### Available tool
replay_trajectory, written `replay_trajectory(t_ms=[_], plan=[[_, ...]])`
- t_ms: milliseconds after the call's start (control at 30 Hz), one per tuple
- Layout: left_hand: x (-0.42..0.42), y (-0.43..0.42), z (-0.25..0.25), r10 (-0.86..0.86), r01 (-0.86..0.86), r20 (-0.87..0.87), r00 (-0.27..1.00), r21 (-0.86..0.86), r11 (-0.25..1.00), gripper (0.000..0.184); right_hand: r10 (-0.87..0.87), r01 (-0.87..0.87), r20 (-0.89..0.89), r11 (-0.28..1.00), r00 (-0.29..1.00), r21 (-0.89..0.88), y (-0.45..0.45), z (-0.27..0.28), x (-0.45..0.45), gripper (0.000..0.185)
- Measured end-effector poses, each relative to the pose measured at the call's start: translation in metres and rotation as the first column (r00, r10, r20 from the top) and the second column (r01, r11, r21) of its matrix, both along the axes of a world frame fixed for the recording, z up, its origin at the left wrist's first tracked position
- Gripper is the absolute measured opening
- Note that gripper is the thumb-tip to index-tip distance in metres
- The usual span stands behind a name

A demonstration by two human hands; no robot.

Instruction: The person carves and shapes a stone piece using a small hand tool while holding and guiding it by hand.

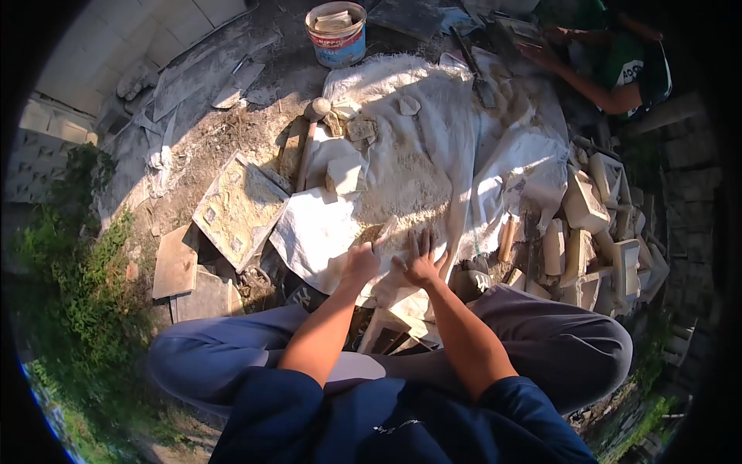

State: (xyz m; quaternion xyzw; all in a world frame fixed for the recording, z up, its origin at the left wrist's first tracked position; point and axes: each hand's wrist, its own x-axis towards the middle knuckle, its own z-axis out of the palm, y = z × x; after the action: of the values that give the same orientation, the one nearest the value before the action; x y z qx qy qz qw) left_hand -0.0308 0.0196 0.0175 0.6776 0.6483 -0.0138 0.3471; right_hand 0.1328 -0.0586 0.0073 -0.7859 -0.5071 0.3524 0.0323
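My left hand [361,264] is closed, with a pale, thin shard [388,229] at its fingertips; its exact kind is hard to make out. Beside it, my right hand [421,261] lies with fingers spread on sandy powder [413,185]. Both hands are low over a white woven sheet [309,224] that carries the powder. Further up on the sheet sit a pale block [346,175] and a rough stone chunk [361,128]. A mallet [307,151] with a rounded head lies to their left.
A powder-covered square slab [239,207] lies at left, near flat tiles [175,263]. Pale blocks [587,199] are piled at right, near a wooden handle [508,238]. A bucket [337,48] stands at the back. Another person's arm [576,81] reaches in at upper right.
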Motion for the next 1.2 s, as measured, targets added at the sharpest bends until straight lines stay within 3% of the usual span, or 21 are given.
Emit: replay_trajectory(t_ms=[67,100,200,233,333,467,500,600,867,967,1033,1067,1133,1200], plan=[[0.003,0.0,0.022,-0.002,0.003,-0.015,1.0,0.055,0.998,0.05,0.031,-0.032,0.023,0.999,0.999,0.019,0.0,-0.008,0.001,0.098],[0.0,-0.005,0.019,0.005,-0.011,0.118,0.993,0.053,0.999,0.051,0.015,-0.016,0.012,1.0,1.0,0.023,0.001,-0.006,0.0,0.098],[0.007,-0.006,0.003,-0.032,0.033,0.022,0.999,-0.022,0.999,0.05,-0.013,0.013,-0.019,0.999,1.0,0.049,-0.003,-0.003,0.0,0.098],[0.006,0.003,0.0,-0.117,0.12,0.03,0.993,-0.08,0.99,0.049,-0.018,0.019,-0.019,0.998,1.0,0.057,-0.001,-0.003,-0.002,0.098],[0.009,0.016,0.007,-0.166,0.168,0.031,0.986,-0.096,0.981,0.049,-0.001,0.001,0.022,1.0,1.0,0.011,0.001,-0.003,0.001,0.096],[0.013,0.005,0.031,-0.18,0.179,-0.016,0.984,-0.047,0.983,0.046,-0.005,0.004,0.023,1.0,1.0,0.017,-0.004,0.0,0.0,0.095],[0.002,0.003,-0.008,-0.228,0.227,0.051,0.972,0.017,0.974,0.043,-0.005,0.005,0.015,1.0,1.0,0.0,-0.006,0.0,-0.001,0.095],[0.008,0.012,0.006,-0.317,0.318,-0.036,0.948,0.028,0.948,0.038,0.011,-0.012,0.048,1.0,0.999,0.023,-0.003,-0.009,0.001,0.095],[0.004,0.007,0.013,-0.293,0.298,-0.056,0.955,0.156,0.942,0.039,0.012,-0.012,0.015,1.0,1.0,0.011,-0.004,-0.004,-0.002,0.098],[0.012,0.005,0.019,-0.254,0.252,0.002,0.967,0.084,0.964,0.042,-0.004,0.003,0.029,0.999,1.0,0.04,-0.003,-0.012,0.0,0.099],[0.01,-0.005,0.003,-0.17,0.135,0.212,0.962,0.172,0.976,0.046,-0.022,0.02,0.031,0.999,0.999,0.044,-0.003,-0.006,0.0,0.1],[0.007,-0.008,-0.004,-0.172,0.139,0.206,0.963,0.166,0.976,0.046,-0.032,0.03,0.038,0.998,0.999,0.059,-0.002,-0.002,-0.002,0.101],[0.01,-0.007,-0.003,-0.316,0.306,0.066,0.947,0.125,0.944,0.045,-0.047,0.045,0.029,0.996,0.998,0.082,-0.007,-0.008,-0.002,0.103],[0.013,-0.006,-0.001,-0.275,0.264,0.056,0.96,0.154,0.952,0.045,-0.062,0.059,0.027,0.991,0.998,0.12,-0.003,-0.009,0.0,0.105]])
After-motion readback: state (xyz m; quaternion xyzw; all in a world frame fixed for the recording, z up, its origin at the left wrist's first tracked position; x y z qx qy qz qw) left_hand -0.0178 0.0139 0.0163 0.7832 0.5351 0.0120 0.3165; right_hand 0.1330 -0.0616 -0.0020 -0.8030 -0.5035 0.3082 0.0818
